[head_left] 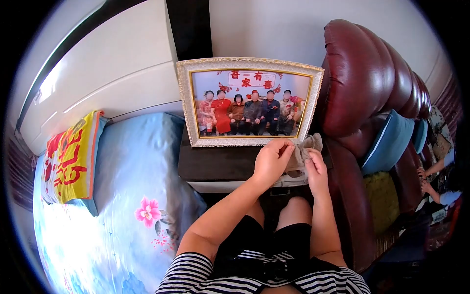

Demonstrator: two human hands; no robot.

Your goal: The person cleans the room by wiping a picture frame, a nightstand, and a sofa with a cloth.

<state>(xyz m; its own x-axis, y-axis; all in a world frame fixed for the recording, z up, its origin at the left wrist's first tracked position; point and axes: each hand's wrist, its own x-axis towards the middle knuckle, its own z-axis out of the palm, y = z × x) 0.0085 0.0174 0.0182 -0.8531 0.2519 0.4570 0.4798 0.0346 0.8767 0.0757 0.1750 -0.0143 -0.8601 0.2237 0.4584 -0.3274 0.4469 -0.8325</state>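
Observation:
My left hand [273, 158] is closed in a pinch at the left edge of a crumpled, pale, see-through sheet [310, 143]. My right hand [316, 169] grips the same sheet on its right side, fingers bent. Whether it is thin plastic or cloth I cannot tell. Part of it bunches up above and between the hands. Just behind them, a framed group photo [249, 105] with an ornate cream frame stands upright on a dark-topped bedside cabinet [210, 164]. The left hand overlaps the frame's lower edge in view.
On the left is a bed with a blue floral cover [117, 171] and a yellow-and-red pillow [73, 157]. A dark red leather sofa [364, 83] with a blue cushion [389, 142] borders the right. Another person's hands [426, 181] show at the far right.

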